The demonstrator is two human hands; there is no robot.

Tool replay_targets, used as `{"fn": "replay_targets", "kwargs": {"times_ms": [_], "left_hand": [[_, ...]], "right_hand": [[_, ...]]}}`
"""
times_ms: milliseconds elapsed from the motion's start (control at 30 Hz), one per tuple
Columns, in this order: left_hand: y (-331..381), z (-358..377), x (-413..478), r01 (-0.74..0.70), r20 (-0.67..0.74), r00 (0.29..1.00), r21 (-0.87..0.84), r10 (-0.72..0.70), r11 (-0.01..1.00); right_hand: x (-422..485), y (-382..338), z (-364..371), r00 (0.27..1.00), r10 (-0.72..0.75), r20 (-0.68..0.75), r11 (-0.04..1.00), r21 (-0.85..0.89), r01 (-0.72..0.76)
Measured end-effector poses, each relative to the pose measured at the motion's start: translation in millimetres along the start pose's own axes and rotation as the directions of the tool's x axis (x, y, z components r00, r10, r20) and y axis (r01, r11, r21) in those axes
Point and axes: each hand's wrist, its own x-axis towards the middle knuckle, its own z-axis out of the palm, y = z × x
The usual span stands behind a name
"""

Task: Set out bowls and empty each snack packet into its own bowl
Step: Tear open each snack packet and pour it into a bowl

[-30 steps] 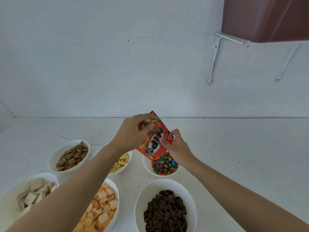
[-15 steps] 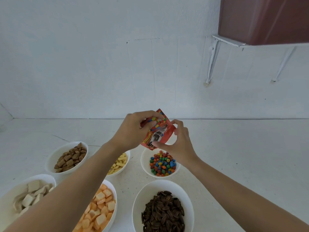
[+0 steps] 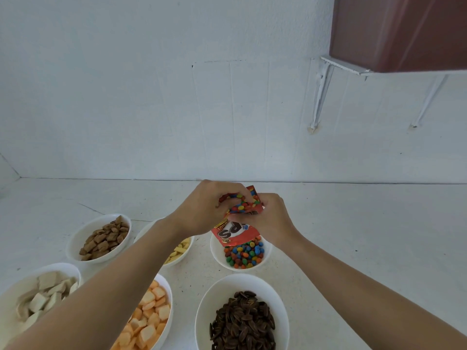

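A person's two hands meet over a white counter (image 3: 353,236), both clamped on a red candy packet (image 3: 236,233) held upside down. The left hand (image 3: 204,208) curls over the crumpled upper end of the packet from the left, and the right hand (image 3: 271,221) pinches it from the right, knuckles nearly touching the left hand's fingers. The packet's open mouth points down over a small white bowl (image 3: 216,252) of multicoloured coated candies (image 3: 243,255). The packet's lower edge overlaps the bowl's far rim in this view, and whether the two touch cannot be told.

Five more white bowls stand around it. Nearest, just in front of the candy bowl, is a larger bowl (image 3: 209,299) of dark striped sunflower seeds (image 3: 242,322). To its left, partly under the left forearm, a bowl (image 3: 170,303) holds orange and cream squares (image 3: 149,314). At the near left edge a bowl (image 3: 50,266) holds pale, chunky pieces (image 3: 43,296). Farther back on the left, a bowl (image 3: 80,236) contains brown pillow-shaped pieces (image 3: 106,236), and between it and the candy bowl a bowl (image 3: 145,228) of pale yellow sticks (image 3: 180,250) shows past the forearm.

A white wall (image 3: 151,97) rises behind the counter. At upper right a brown cabinet (image 3: 399,31) sits on a white bracket (image 3: 319,97).
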Motion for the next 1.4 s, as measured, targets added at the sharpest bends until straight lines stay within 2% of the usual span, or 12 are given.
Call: {"fn": "replay_targets", "kwargs": {"times_ms": [200,300,467,567,667,800,933,1133,1200,1300,1400], "left_hand": [[0,1,-5,-0.014,-0.162,0.987,-0.052,0.006,0.999],[-2,-4,-7,0.068,-0.272,0.958,-0.089,-0.090,0.994],[-1,-10,-12,0.146,-0.338,0.911,-0.271,-0.236,0.951],[-2,-6,-16,0.180,-0.409,0.864,-0.296,-0.295,0.938],[-5,3,-20,0.220,-0.417,0.812,-0.431,-0.409,0.875],[0,11,-20,0.232,-0.442,0.754,-0.513,-0.486,0.826],[10,17,-19,0.204,-0.479,0.666,-0.620,-0.571,0.758],[18,32,-21,0.236,-0.454,0.543,-0.725,-0.707,0.647],[18,36,-23,0.244,-0.409,0.559,-0.750,-0.721,0.615],[15,37,-25,0.343,-0.271,0.646,-0.732,-0.714,0.589],[12,35,-20,0.512,-0.147,0.726,-0.535,-0.671,0.672]], "right_hand": [[6,-1,-5,0.999,0.031,0.029,0.999,0.008,-0.032],[6,6,-9,0.995,0.072,0.073,0.997,-0.011,-0.072],[4,15,-18,0.989,0.132,0.066,0.989,0.060,-0.136],[0,13,-22,0.989,0.135,0.059,0.976,0.164,-0.143],[-6,12,-25,0.984,0.168,0.064,0.948,0.263,-0.179],[-6,7,-27,0.977,0.197,0.078,0.943,0.259,-0.210],[-7,2,-32,0.966,0.224,0.126,0.928,0.276,-0.251],[-16,-3,-48,0.957,0.225,0.185,0.920,0.284,-0.271],[-18,-3,-54,0.963,0.220,0.157,0.928,0.270,-0.256],[-21,-5,-64,0.972,0.227,0.054,0.942,0.242,-0.233],[-22,-6,-74,0.973,0.223,-0.052,0.955,0.209,-0.208]]}}
